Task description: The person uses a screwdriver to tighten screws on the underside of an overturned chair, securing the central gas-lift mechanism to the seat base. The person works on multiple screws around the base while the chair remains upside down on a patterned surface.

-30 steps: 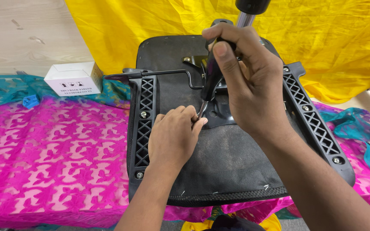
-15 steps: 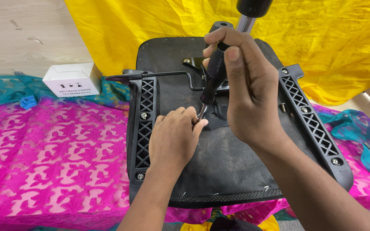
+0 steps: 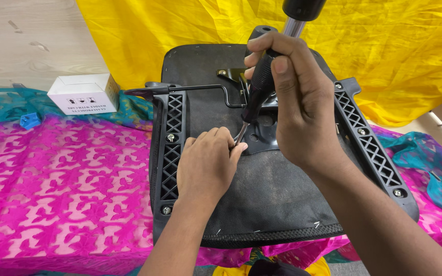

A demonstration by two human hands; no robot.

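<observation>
**A:** Nearest to me is the left hand (image 3: pixel 206 166), resting on the black fabric underside of the upturned chair seat (image 3: pixel 272 204). Its fingers are pinched round the lower end of the screwdriver shaft — steadying the tip, I judge, though whatever it sits on is hidden behind the fingertips.

**B:** And the right?

**A:** The right hand (image 3: pixel 303 110) is clenched round the black handle of the screwdriver (image 3: pixel 258 82), which leans a little toward me, tip down at the metal mechanism plate (image 3: pixel 262 135) in the middle of the seat. I'd bring the shaft straight in line with the fastener and press down along it before turning, so that the tip doesn't ride out.

**B:** Where does the seat lie?

**A:** Face down on a pink patterned cloth (image 3: pixel 62 189), with a black latticed armrest bracket on each side — the left bracket (image 3: pixel 170 148) just beside my left hand, the right bracket (image 3: pixel 369 148) beyond my right forearm. A thin black lever rod (image 3: pixel 190 88) runs out leftward from the plate.

**B:** Further back?

**A:** The chrome gas-lift column (image 3: pixel 293 25) stands up just behind the right hand. A small white box (image 3: pixel 84 93) sits to the left on teal cloth (image 3: pixel 1 102), a yellow cloth (image 3: pixel 384 46) is heaped behind, and pale wooden floor (image 3: pixel 26 41) lies beyond.
</observation>
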